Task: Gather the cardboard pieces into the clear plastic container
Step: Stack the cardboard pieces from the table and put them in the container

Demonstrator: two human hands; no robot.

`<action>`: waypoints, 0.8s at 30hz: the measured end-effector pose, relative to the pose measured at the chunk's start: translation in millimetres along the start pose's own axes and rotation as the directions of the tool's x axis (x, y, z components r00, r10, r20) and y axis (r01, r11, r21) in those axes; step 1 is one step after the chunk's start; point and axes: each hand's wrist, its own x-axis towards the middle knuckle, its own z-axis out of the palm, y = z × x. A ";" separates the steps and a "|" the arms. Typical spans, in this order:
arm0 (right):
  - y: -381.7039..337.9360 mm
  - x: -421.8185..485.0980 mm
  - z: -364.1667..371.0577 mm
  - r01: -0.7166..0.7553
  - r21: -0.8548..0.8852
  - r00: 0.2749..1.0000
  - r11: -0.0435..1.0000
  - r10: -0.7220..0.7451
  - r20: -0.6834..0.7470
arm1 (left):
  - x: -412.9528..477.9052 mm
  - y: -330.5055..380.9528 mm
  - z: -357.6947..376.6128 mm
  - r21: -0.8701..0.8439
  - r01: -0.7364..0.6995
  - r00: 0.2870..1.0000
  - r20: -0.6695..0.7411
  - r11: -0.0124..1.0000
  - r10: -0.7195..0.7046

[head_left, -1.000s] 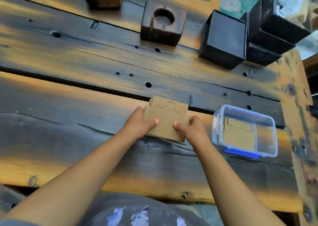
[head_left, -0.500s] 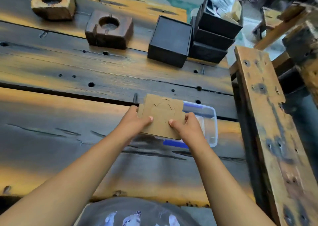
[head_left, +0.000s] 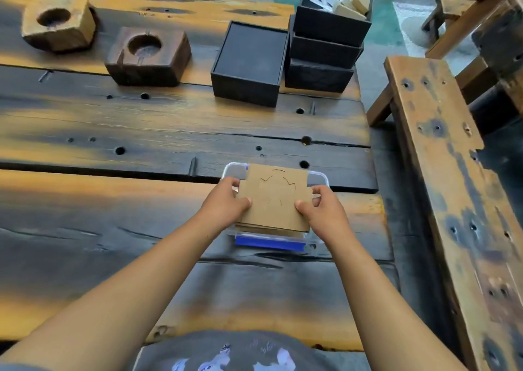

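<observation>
Brown flat cardboard pieces (head_left: pixel 274 201), stacked, sit pinched between your left hand (head_left: pixel 226 201) and right hand (head_left: pixel 322 209), directly over the clear plastic container with blue clasp (head_left: pixel 268 242); you've only the lowering and release left, I judge

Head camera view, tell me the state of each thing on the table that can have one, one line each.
cardboard stack: held flat between both hands, over the container
left hand: grip shut on the stack
right hand: grip shut on the stack
clear plastic container: lid off, upright
black box: closed
top stacked black box: open, holding scraps
</observation>
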 end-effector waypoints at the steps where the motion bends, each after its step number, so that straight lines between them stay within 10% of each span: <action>1: 2.5 3.2 0.4 0.001 -0.003 1.000 1.000 -0.001 0.001 | 4.2 0.9 2.0 0.026 0.005 1.000 0.000 1.000 -0.005; 24: 33.4 42.8 34.1 -0.005 -0.454 0.984 0.891 0.085 0.156 | 42.6 -28.9 39.9 0.346 0.100 0.990 0.056 0.933 -0.127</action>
